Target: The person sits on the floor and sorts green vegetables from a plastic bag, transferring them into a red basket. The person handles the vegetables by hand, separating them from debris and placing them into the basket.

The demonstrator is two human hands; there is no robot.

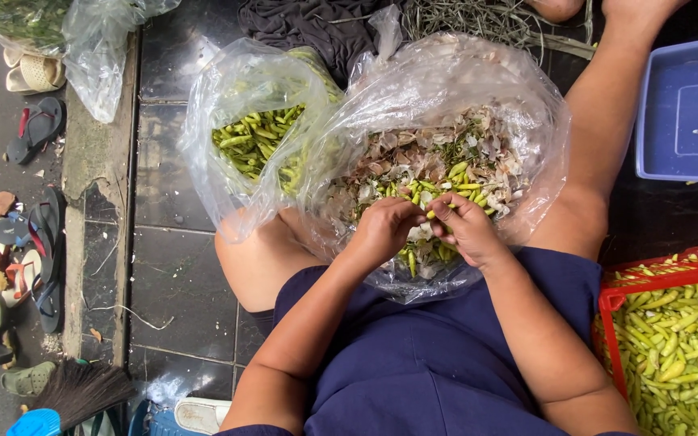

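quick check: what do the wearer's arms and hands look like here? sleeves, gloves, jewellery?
Both arms are bare from the upper arm down; no sleeves reach the forearms. The left hand and right hand are bare: no gloves, and no rings, watch or bracelets visible. The fingers are uncovered, nails short. The only clothing in view is a dark navy garment over the lap.

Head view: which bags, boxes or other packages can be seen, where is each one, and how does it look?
Clear plastic bag: on the lap, open, holding green chillies and dry husks; both hands reach in.
Second clear bag: to its left, green chillies inside.
Third clear bag: top left, greens inside.
Red crate: lower right, full of chillies.
Blue tray: upper right.
No labels, signs, screens.
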